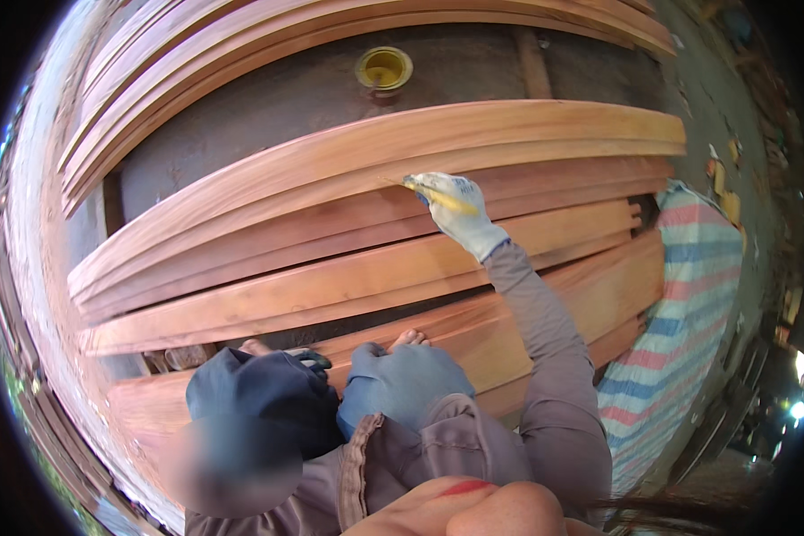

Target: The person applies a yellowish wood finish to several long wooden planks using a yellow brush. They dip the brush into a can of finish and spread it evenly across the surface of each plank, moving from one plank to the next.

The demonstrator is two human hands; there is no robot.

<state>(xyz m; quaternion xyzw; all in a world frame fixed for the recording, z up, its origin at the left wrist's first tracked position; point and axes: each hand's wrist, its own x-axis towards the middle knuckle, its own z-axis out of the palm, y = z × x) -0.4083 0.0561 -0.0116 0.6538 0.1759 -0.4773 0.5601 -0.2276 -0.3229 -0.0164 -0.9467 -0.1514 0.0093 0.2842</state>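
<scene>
My right hand (pixel 460 210), in a white knitted glove with some blue on the fingers, is closed around a slim yellow-handled paintbrush (pixel 448 202). The brush's tip points left, over a long reddish-brown wooden board (pixel 348 170) with stepped, moulded edges. Whether the bristles touch the wood is hard to make out. Beside my knees, what looks like the dark fingertips of my gloved left hand (pixel 314 361) show; the rest is hidden behind the dark blue cloth, and no held thing is visible there.
An open round tin (pixel 384 70) with yellowish contents stands beyond the board. More long boards (pixel 241 62) lie at the far side, and others (pixel 366 277) lie nearer me, under my feet. A striped red, white and blue sheet (pixel 679 313) covers something at right.
</scene>
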